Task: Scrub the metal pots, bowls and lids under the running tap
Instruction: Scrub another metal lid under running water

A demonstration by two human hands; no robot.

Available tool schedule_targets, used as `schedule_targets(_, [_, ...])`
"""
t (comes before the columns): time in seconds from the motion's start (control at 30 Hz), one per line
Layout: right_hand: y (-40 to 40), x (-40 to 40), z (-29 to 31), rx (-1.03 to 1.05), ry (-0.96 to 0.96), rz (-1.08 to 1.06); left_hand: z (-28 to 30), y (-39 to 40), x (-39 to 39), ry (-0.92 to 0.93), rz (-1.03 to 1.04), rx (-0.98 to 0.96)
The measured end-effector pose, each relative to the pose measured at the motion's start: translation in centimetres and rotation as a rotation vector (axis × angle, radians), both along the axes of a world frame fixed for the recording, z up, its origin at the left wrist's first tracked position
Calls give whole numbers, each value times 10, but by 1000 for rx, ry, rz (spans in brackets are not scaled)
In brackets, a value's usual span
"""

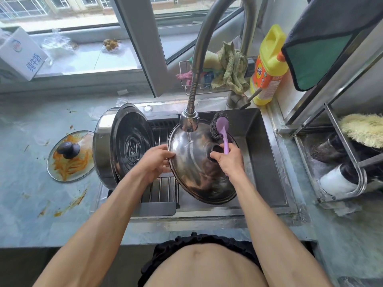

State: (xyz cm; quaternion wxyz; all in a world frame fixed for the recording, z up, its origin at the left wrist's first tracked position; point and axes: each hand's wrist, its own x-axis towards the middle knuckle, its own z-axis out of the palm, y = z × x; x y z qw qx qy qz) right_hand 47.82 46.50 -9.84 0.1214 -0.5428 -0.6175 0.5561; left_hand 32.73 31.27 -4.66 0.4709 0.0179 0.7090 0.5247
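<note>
A large metal lid with a dark knob is tilted over the sink, under the tap head, from which a thin stream of water falls on it. My left hand grips the lid's left rim. My right hand holds the purple handle of a steel-wool scrubber, whose wire ball rests against the lid's far edge. A big steel pot lies on its side at the sink's left end, its opening facing right.
A glass lid smeared with orange food lies on the stained counter to the left. A slatted drain rack spans the sink. A yellow detergent bottle and rags stand behind the tap. A metal shelf stands at right.
</note>
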Motion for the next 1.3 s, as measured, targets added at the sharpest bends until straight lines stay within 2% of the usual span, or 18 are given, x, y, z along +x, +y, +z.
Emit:
schedule_targets(0.17, [5, -2, -4, 18, -80, -68, -15, -1, 18, -75, 105, 56])
schedule_targets(0.3, [6, -5, -4, -33, -139, -86, -30, -13, 41, -77, 5, 46])
schedule_targets(0.4, [9, -3, -4, -135, -102, -174, -39, -20, 51, -37, -119, -10])
schedule_targets(0.53, [7, -5, -8, -117, -48, -171, -39, -21, 45, 36, -197, -69])
schedule_targets(0.73, [10, -1, 2, 25, -22, -10, -25, -5, 10, 69, -29, 2])
schedule_targets(0.87, [13, 2, 2, 96, 12, 86, -20, 5, -4, 67, 4, -5])
schedule_targets(1.1, [12, -5, -5, 127, -132, -43, -39, 0, 32, 9, 112, 30])
schedule_targets(1.3, [16, -3, -11, -17, -283, -46, -52, -18, 50, 7, 105, 79])
